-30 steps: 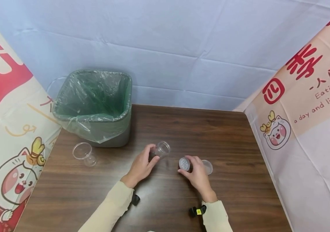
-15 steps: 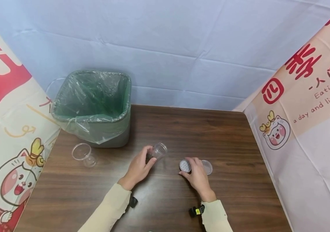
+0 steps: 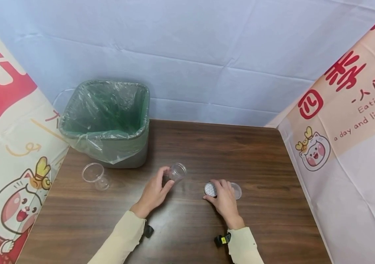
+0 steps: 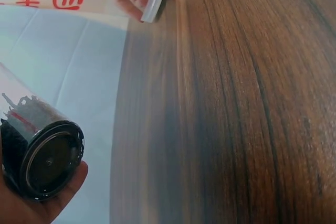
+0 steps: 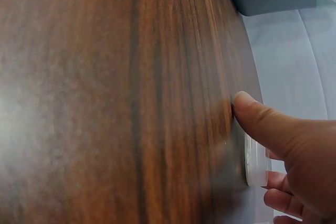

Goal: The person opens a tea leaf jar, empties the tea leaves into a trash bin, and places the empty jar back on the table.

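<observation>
My left hand [image 3: 152, 191] grips a clear jar [image 3: 178, 171], tilted with its mouth toward the right. Dark, shredded-looking contents lie in the jar's lower part, seen through its base [image 4: 52, 158] in the left wrist view. Thumb and fingers of my right hand [image 3: 226, 201] hold a round lid [image 3: 210, 189] with a silvery, patterned face down at the tabletop. Its pale rim [image 5: 256, 165] shows beneath the thumb in the right wrist view. A clear round disc-like lid [image 3: 237, 190] lies just right of that hand, partly hidden by it.
A grey bin [image 3: 131, 154] with a green liner stands at the back left of the wooden table [image 3: 207, 146]. In front of it is a clear, wide-rimmed plastic vessel [image 3: 93, 172] with a narrower lower part. Cloth walls enclose the back and sides.
My left hand has drawn the jar slightly left and toward me. The lid in my right hand has gone from tilted to nearly flat on the table.
</observation>
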`<state>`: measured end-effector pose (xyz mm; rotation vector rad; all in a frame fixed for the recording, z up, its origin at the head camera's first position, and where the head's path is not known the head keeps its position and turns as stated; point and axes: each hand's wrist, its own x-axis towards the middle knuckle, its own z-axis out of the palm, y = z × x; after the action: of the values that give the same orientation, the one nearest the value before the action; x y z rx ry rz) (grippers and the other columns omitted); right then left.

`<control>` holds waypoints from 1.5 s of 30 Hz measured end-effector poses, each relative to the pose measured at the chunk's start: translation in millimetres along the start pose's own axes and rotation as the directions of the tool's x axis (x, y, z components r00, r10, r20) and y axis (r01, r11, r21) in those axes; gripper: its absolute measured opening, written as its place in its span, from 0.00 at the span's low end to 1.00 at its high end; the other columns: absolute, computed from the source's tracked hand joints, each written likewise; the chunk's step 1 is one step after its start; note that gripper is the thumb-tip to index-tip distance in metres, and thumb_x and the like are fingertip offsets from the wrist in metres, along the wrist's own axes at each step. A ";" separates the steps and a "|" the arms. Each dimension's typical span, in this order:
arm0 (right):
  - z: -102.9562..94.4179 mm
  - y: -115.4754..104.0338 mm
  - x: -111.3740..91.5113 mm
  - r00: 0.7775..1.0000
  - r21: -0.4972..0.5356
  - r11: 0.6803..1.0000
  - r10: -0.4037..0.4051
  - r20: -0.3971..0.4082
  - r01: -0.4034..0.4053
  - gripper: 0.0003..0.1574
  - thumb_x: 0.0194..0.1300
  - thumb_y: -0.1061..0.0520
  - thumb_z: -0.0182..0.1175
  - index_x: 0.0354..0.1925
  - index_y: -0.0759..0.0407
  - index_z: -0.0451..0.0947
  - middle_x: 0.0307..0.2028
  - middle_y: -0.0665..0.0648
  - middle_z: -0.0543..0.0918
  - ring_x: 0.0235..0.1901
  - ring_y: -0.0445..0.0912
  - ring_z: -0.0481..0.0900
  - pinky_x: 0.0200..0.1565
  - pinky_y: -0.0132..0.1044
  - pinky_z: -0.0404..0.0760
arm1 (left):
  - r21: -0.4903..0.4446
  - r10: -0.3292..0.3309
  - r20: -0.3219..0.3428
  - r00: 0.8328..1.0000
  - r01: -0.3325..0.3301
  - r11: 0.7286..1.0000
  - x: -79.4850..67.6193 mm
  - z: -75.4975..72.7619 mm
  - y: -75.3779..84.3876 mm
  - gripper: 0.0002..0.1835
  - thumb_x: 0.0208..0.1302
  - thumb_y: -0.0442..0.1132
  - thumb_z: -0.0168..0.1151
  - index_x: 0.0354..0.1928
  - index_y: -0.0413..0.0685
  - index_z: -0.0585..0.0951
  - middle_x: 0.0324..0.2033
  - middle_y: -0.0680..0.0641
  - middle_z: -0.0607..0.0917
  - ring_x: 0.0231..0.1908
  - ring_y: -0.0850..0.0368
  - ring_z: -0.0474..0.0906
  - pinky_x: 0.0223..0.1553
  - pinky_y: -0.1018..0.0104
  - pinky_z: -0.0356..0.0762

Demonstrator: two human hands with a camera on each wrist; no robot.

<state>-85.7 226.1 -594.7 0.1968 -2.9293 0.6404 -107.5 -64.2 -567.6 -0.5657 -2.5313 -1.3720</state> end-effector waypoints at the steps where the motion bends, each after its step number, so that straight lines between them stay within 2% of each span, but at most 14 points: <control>1: 0.3 0.3 -0.1 1.000 -0.002 1.000 0.001 0.001 -0.001 0.42 0.46 0.46 0.83 0.58 0.58 0.81 0.47 0.59 0.80 0.47 0.55 0.74 0.48 0.53 0.72 | -0.002 -0.003 0.000 1.000 0.003 1.000 -0.2 -0.3 0.1 0.33 0.76 0.64 0.46 0.62 0.40 0.70 0.48 0.38 0.84 0.50 0.42 0.82 0.51 0.43 0.78; 17: 0.3 1.8 -1.4 0.999 0.000 1.000 0.026 0.025 -0.026 0.44 0.47 0.45 0.83 0.59 0.58 0.80 0.49 0.60 0.80 0.49 0.56 0.74 0.49 0.54 0.72 | -0.046 -0.028 -0.033 0.999 0.027 0.999 -3.3 -10.2 -6.9 0.27 0.77 0.55 0.53 0.62 0.39 0.70 0.50 0.36 0.83 0.52 0.41 0.80 0.54 0.42 0.75; 24: -0.2 1.9 -1.7 0.999 0.014 0.999 0.030 0.014 -0.030 0.45 0.47 0.41 0.82 0.59 0.60 0.80 0.49 0.61 0.80 0.49 0.57 0.74 0.51 0.55 0.71 | -0.026 -0.029 -0.048 0.998 0.028 0.999 -5.3 -15.8 -7.6 0.30 0.77 0.59 0.50 0.63 0.39 0.69 0.51 0.37 0.82 0.54 0.41 0.79 0.55 0.42 0.75; 27: -0.3 1.9 -1.0 0.998 0.061 0.997 0.050 -0.025 -0.048 0.41 0.52 0.41 0.79 0.57 0.62 0.80 0.48 0.62 0.81 0.50 0.58 0.75 0.56 0.58 0.69 | -0.028 -0.030 -0.052 0.998 0.028 0.999 -6.7 -18.3 -7.0 0.33 0.76 0.63 0.47 0.63 0.39 0.69 0.52 0.37 0.82 0.54 0.41 0.80 0.56 0.42 0.75; 30: -1.8 1.5 0.9 0.993 0.121 0.990 0.084 -0.084 -0.074 0.31 0.61 0.44 0.74 0.54 0.63 0.81 0.48 0.63 0.82 0.51 0.59 0.76 0.59 0.59 0.67 | -0.039 -0.029 -0.063 0.998 0.027 0.999 -8.6 -21.4 -6.6 0.35 0.75 0.65 0.46 0.63 0.39 0.69 0.51 0.37 0.83 0.54 0.40 0.80 0.56 0.41 0.74; 34: -6.5 0.6 4.5 0.984 0.179 0.978 0.131 -0.121 -0.108 0.22 0.70 0.48 0.67 0.53 0.63 0.82 0.48 0.63 0.83 0.50 0.59 0.77 0.56 0.57 0.68 | -0.055 -0.029 -0.078 0.997 0.025 0.998 -10.9 -26.4 -6.0 0.35 0.75 0.64 0.46 0.62 0.39 0.69 0.50 0.37 0.83 0.54 0.40 0.80 0.56 0.41 0.74; 38: -10.6 -1.4 7.8 0.980 0.217 0.969 0.146 -0.132 -0.115 0.20 0.71 0.49 0.65 0.52 0.63 0.82 0.47 0.63 0.84 0.49 0.58 0.77 0.55 0.55 0.70 | -0.071 -0.032 -0.089 0.996 0.025 0.997 -13.3 -33.5 -3.8 0.34 0.75 0.64 0.47 0.62 0.39 0.69 0.50 0.37 0.82 0.53 0.40 0.79 0.55 0.41 0.74; 45: -13.1 -3.9 12.6 0.975 0.277 0.958 0.126 -0.185 -0.071 0.16 0.71 0.53 0.65 0.49 0.64 0.83 0.44 0.63 0.85 0.45 0.58 0.77 0.50 0.52 0.73 | -0.056 -0.027 -0.134 0.991 0.020 0.998 -21.8 -49.7 0.9 0.35 0.75 0.65 0.47 0.61 0.38 0.70 0.50 0.35 0.83 0.53 0.39 0.80 0.54 0.40 0.74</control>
<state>-96.1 226.8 -579.4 0.0100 -2.6638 1.0106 -87.4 -110.4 -547.5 -0.4384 -2.4077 -1.4401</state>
